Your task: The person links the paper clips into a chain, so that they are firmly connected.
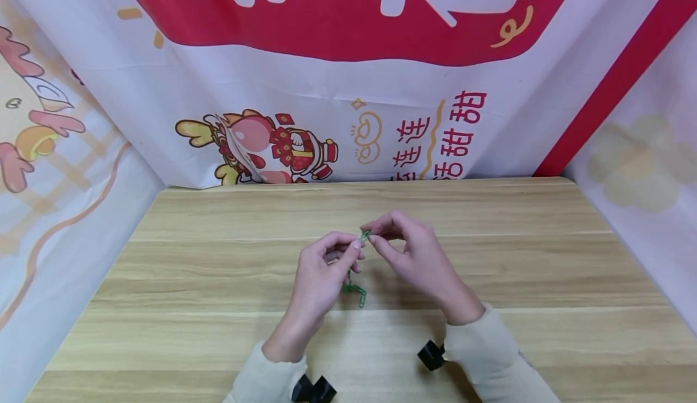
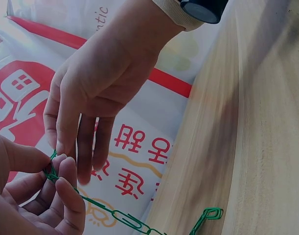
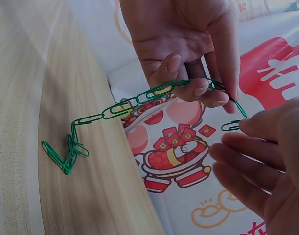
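A chain of green paper clips (image 3: 121, 106) runs from my left hand (image 1: 321, 276) down to the wooden table. My left thumb and fingers pinch the chain near its upper end, as the right wrist view shows. Just beyond, my right hand (image 1: 419, 264) pinches a green paper clip (image 3: 231, 126) between thumb and index finger, close to the left fingertips. The other right fingers are loosely bent. Below the left hand, the chain's lower end (image 1: 362, 299) lies bunched on the table. Fingertips partly hide where the topmost clips meet.
The wooden tabletop (image 1: 190, 306) reaches back to a printed white and red cloth (image 1: 283, 70) hung behind it. More printed cloth hangs along the left and right sides. Black wrist devices (image 1: 431, 355) sit at both beige sleeves.
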A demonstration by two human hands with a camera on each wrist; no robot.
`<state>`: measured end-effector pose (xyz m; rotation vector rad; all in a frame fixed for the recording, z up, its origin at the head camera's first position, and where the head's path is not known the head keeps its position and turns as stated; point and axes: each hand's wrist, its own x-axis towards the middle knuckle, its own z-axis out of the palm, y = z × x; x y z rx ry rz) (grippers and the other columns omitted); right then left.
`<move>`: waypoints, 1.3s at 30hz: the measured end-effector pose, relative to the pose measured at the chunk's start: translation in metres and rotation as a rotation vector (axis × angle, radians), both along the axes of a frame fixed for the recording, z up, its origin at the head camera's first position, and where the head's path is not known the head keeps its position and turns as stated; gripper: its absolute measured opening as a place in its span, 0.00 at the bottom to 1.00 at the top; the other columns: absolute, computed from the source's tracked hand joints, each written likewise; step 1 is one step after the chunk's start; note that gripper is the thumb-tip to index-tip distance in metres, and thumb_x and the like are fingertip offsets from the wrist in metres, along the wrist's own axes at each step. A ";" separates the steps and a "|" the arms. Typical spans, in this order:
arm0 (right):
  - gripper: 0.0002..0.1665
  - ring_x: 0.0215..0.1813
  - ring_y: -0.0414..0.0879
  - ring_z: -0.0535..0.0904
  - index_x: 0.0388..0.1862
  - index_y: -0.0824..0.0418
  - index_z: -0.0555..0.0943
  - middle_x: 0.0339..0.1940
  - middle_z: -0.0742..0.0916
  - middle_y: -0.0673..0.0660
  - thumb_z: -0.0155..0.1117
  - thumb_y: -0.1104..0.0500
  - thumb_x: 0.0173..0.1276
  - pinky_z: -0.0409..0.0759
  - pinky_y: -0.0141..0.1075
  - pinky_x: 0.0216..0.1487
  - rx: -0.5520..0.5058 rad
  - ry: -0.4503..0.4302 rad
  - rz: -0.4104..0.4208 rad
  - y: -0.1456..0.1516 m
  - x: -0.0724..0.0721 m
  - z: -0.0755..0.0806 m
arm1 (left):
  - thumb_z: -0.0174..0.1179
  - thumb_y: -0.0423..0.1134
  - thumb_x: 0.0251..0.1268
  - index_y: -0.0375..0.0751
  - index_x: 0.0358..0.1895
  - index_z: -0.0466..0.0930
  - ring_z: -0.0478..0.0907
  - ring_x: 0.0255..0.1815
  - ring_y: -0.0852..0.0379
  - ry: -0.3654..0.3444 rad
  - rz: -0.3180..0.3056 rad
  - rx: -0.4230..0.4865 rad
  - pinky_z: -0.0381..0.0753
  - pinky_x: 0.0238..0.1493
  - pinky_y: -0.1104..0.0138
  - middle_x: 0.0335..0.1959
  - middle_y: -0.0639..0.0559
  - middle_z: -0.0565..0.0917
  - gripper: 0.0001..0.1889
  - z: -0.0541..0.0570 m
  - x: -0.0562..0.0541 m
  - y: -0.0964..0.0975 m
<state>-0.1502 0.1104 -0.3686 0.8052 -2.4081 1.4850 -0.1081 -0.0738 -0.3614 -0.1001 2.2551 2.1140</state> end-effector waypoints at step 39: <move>0.13 0.40 0.42 0.89 0.48 0.62 0.86 0.41 0.93 0.57 0.78 0.68 0.67 0.87 0.33 0.39 -0.131 -0.163 0.005 0.013 0.004 0.013 | 0.70 0.37 0.73 0.46 0.50 0.90 0.87 0.40 0.53 0.059 -0.076 -0.088 0.85 0.35 0.68 0.43 0.44 0.91 0.07 0.001 0.001 -0.001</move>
